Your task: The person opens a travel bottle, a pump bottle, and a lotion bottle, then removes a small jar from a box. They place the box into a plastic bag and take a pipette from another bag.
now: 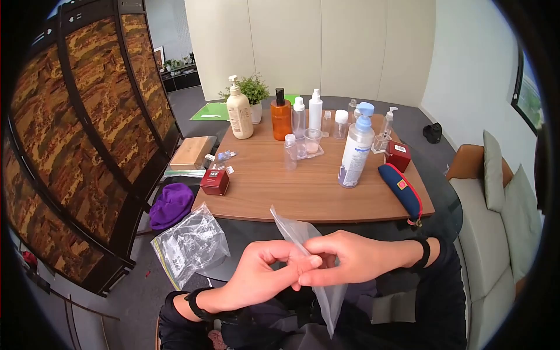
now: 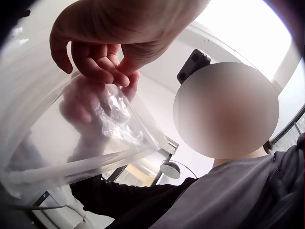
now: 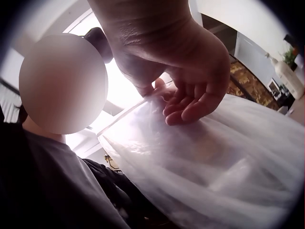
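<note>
Both hands meet over the lap in front of the table edge, at a thin translucent plastic bag (image 1: 331, 306). My left hand (image 1: 263, 269) pinches the bag's edge between thumb and fingers. Close against it, my right hand (image 1: 363, 258) pinches the same edge from the other side. In the left wrist view, the bag (image 2: 52, 148) spreads below the left hand (image 2: 119, 28), and the right hand shows blurred through the film. From the right wrist, the bag (image 3: 228, 162) hangs wide and wrinkled under the right hand (image 3: 176, 62).
The wooden table (image 1: 262, 201) bears a pump bottle (image 1: 239, 114), an orange bottle (image 1: 281, 119), a white spray bottle (image 1: 354, 154), several small clear bottles, dark red boxes (image 1: 215, 182) and a navy pouch (image 1: 399, 189). A zip bag (image 1: 192, 245) and purple cloth (image 1: 172, 206) lie left.
</note>
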### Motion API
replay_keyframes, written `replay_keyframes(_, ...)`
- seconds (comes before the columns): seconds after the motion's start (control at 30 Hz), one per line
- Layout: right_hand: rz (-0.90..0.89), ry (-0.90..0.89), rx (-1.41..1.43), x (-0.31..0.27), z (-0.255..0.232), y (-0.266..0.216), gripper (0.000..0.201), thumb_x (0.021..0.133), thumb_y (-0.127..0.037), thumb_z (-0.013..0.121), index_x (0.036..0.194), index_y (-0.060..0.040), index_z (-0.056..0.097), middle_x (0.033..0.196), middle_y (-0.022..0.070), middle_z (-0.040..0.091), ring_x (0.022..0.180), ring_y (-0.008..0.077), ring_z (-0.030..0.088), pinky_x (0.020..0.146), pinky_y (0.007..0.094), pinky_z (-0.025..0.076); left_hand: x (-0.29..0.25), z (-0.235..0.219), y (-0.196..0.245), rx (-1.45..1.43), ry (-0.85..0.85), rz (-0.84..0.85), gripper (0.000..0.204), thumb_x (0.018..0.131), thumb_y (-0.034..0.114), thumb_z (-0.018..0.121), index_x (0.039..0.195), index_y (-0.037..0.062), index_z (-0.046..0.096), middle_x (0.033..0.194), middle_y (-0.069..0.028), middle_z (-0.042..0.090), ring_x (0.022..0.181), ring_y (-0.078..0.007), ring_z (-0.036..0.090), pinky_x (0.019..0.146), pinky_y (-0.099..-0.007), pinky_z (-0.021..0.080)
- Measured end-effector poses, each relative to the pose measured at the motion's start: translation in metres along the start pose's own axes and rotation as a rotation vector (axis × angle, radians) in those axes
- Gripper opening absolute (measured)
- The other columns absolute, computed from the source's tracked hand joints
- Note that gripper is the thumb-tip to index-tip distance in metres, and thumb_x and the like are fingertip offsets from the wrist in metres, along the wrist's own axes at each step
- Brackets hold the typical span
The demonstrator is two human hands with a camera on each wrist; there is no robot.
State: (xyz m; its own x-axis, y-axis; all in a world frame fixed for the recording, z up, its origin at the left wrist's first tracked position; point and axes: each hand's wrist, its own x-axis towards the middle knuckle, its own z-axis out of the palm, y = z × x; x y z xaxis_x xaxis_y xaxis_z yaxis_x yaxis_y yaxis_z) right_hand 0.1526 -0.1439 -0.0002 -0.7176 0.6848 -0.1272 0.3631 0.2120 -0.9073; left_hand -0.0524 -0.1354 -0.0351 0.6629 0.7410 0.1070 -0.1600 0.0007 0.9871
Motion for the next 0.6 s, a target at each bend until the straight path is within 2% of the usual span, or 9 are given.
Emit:
replay_keyframes(0.1, -0.128, -0.016, 0.134, 0.005, 0.003, 0.006, 0.035, 0.097, -0.038, 0.053, 0.096, -0.0038, 0.058, 0.084, 0.0029, 0.063, 0.072, 0.0096, 0.058, 0.065, 0.0269, 0.046, -0.002, 0.001, -0.001, -0.028, 0.049, 0.007, 0.019, 0.093, 0.016, 0.063, 0.084, -0.0002, 0.066, 0.068, -0.0007, 0.061, 0.060, -0.0051, 0.054, 0.054, -0.0202, 0.042)
replay_keyframes(0.2, 0.014, -0.112, 0.155, 0.000, -0.002, -0.002, 0.032, 0.100, -0.033, 0.046, 0.097, -0.0030, 0.058, 0.078, 0.0016, 0.058, 0.069, 0.0091, 0.056, 0.064, 0.0266, 0.045, -0.005, -0.004, -0.006, 0.007, 0.030, 0.014, 0.021, 0.095, 0.018, 0.061, 0.082, 0.0017, 0.064, 0.069, -0.0002, 0.060, 0.061, -0.0048, 0.053, 0.057, -0.0201, 0.041)
replay_keyframes(0.3, -0.009, -0.087, 0.152, 0.000, 0.000, 0.005, 0.030, 0.101, -0.029, 0.044, 0.094, -0.0030, 0.057, 0.074, 0.0000, 0.053, 0.069, 0.0083, 0.055, 0.064, 0.0261, 0.045, -0.002, -0.010, -0.011, 0.042, -0.061, 0.081, 0.024, 0.098, 0.023, 0.055, 0.086, 0.0024, 0.057, 0.073, -0.0027, 0.060, 0.062, -0.0072, 0.055, 0.054, -0.0202, 0.043)
replay_keyframes(0.4, -0.064, -0.021, 0.406, 0.000, 0.006, 0.023, 0.029, 0.101, -0.026, 0.044, 0.088, -0.0024, 0.056, 0.075, 0.0007, 0.055, 0.068, 0.0084, 0.054, 0.063, 0.0253, 0.045, -0.005, -0.007, -0.012, -0.019, -0.001, 0.057, 0.024, 0.098, 0.022, 0.052, 0.085, 0.0030, 0.056, 0.073, -0.0046, 0.060, 0.065, -0.0114, 0.055, 0.060, -0.0257, 0.045)
replay_keyframes(0.5, -0.161, 0.123, 0.500, -0.002, 0.002, 0.032, 0.028, 0.101, -0.022, 0.044, 0.084, -0.0021, 0.054, 0.073, 0.0012, 0.056, 0.066, 0.0084, 0.054, 0.060, 0.0244, 0.045, 0.004, -0.007, -0.023, -0.140, 0.020, 0.250, 0.021, 0.098, 0.018, 0.049, 0.085, 0.0032, 0.056, 0.073, -0.0075, 0.061, 0.068, -0.0174, 0.056, 0.067, -0.0328, 0.045)
replay_keyframes(0.53, -0.172, 0.188, 0.529, -0.003, -0.002, 0.035, 0.027, 0.100, -0.019, 0.044, 0.081, -0.0020, 0.054, 0.069, 0.0022, 0.056, 0.062, 0.0084, 0.053, 0.058, 0.0240, 0.043, 0.002, -0.009, -0.021, -0.099, 0.060, 0.210, 0.020, 0.094, 0.013, 0.049, 0.077, 0.0044, 0.053, 0.070, -0.0102, 0.060, 0.069, -0.0208, 0.056, 0.070, -0.0371, 0.045)
replay_keyframes(0.6, -0.194, 0.332, 0.626, -0.005, -0.010, 0.043, 0.023, 0.097, -0.014, 0.046, 0.078, -0.0028, 0.054, 0.063, 0.0024, 0.054, 0.056, 0.0088, 0.049, 0.054, 0.0236, 0.040, -0.002, -0.014, -0.019, -0.059, 0.082, 0.185, 0.022, 0.092, 0.011, 0.049, 0.071, 0.0053, 0.049, 0.068, -0.0104, 0.060, 0.068, -0.0199, 0.056, 0.068, -0.0360, 0.044)
